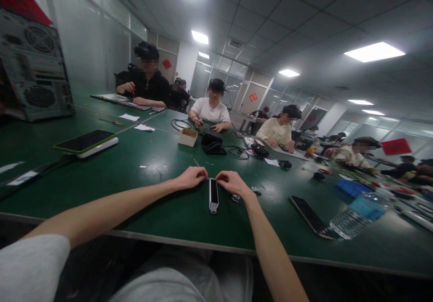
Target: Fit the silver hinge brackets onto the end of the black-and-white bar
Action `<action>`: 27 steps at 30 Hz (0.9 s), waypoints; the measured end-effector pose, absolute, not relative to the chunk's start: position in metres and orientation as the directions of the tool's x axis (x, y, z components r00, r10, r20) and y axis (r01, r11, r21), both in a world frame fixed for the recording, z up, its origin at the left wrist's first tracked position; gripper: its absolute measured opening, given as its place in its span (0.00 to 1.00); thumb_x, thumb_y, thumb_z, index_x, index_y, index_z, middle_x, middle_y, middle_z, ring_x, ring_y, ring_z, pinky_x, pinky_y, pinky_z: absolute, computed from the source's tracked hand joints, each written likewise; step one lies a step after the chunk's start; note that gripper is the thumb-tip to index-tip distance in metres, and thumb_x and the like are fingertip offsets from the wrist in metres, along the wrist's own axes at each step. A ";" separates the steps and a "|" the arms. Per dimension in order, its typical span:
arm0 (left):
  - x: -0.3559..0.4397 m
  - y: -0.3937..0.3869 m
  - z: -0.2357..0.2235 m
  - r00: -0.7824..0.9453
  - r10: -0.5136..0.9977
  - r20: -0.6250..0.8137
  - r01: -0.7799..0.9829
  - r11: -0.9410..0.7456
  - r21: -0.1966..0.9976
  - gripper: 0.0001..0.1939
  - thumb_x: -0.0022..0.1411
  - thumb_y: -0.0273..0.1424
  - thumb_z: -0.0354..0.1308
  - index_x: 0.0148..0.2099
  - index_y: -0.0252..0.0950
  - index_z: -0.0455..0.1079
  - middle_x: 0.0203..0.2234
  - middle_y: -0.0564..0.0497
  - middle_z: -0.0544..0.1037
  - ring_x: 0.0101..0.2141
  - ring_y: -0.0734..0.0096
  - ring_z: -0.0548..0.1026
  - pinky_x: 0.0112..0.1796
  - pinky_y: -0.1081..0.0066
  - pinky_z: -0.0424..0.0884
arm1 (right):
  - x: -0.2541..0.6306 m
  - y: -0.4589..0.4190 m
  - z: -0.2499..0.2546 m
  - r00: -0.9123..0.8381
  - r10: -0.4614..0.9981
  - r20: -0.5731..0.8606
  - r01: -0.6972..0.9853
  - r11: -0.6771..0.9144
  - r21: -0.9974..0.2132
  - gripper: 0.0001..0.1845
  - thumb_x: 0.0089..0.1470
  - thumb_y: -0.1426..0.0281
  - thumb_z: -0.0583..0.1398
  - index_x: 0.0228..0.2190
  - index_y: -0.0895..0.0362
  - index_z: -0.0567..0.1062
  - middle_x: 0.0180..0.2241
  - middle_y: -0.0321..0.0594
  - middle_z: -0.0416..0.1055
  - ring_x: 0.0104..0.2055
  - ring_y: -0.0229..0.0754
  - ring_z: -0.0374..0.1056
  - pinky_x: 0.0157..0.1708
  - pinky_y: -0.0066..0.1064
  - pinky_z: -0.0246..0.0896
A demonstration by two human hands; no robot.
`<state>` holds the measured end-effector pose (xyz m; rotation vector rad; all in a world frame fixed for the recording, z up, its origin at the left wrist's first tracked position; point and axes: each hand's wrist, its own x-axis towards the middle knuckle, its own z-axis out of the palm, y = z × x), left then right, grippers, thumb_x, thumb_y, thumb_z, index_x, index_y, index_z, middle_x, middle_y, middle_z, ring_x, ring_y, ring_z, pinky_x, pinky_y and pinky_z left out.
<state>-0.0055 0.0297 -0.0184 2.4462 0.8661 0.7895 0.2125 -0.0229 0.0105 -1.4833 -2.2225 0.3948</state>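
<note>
Head view: left hand [191,178] and right hand [233,184] meet above a slim black-and-white handheld device [213,197], lying flat on a green workbench [152,202]. Fingertips of both hands pinch together at its top end; whatever they pinch is too thin to make out. Small dark part [236,198] sits just beside the device, about 4 o'clock. Smartphone [311,216] and plastic water bottle [358,215] lie farther out at 4 o'clock, cardboard box [188,137] at 12, black phone on white base [84,142] at 10. Co-worker [211,108] sits across the bench at 12.

Head-worn view, facing forward and down, close above left hand [191,178], right hand [235,183]
</note>
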 end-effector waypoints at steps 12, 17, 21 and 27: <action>-0.004 0.027 -0.017 0.596 0.704 0.387 0.476 -0.698 0.535 0.06 0.57 0.25 0.51 0.38 0.35 0.68 0.31 0.51 0.75 0.32 0.69 0.74 0.34 0.73 0.68 | 0.211 -0.025 0.013 -0.319 0.932 0.175 0.793 0.363 -0.490 0.09 0.50 0.74 0.57 0.33 0.56 0.77 0.33 0.37 0.76 0.34 0.38 0.71 0.34 0.27 0.64; -0.004 0.025 -0.015 0.588 0.718 0.372 0.497 -0.684 0.534 0.06 0.54 0.24 0.52 0.36 0.35 0.68 0.28 0.53 0.74 0.29 0.70 0.72 0.31 0.74 0.66 | 0.210 -0.025 0.014 -0.320 0.930 0.179 0.797 0.367 -0.479 0.09 0.50 0.74 0.57 0.34 0.57 0.77 0.33 0.38 0.76 0.34 0.38 0.71 0.35 0.27 0.64; -0.003 0.022 -0.011 0.596 0.719 0.356 0.500 -0.680 0.536 0.07 0.54 0.24 0.51 0.35 0.35 0.68 0.27 0.53 0.73 0.28 0.71 0.71 0.31 0.74 0.65 | 0.209 -0.026 0.015 -0.321 0.927 0.193 0.807 0.374 -0.456 0.09 0.50 0.74 0.57 0.33 0.57 0.77 0.33 0.38 0.76 0.34 0.38 0.71 0.34 0.26 0.63; -0.005 0.019 -0.007 0.623 0.709 0.331 0.492 -0.684 0.539 0.07 0.55 0.26 0.52 0.36 0.35 0.69 0.27 0.53 0.74 0.28 0.71 0.71 0.30 0.74 0.64 | 0.210 -0.024 0.013 -0.329 0.927 0.180 0.801 0.375 -0.467 0.09 0.50 0.74 0.57 0.34 0.57 0.77 0.33 0.38 0.76 0.34 0.37 0.70 0.34 0.26 0.63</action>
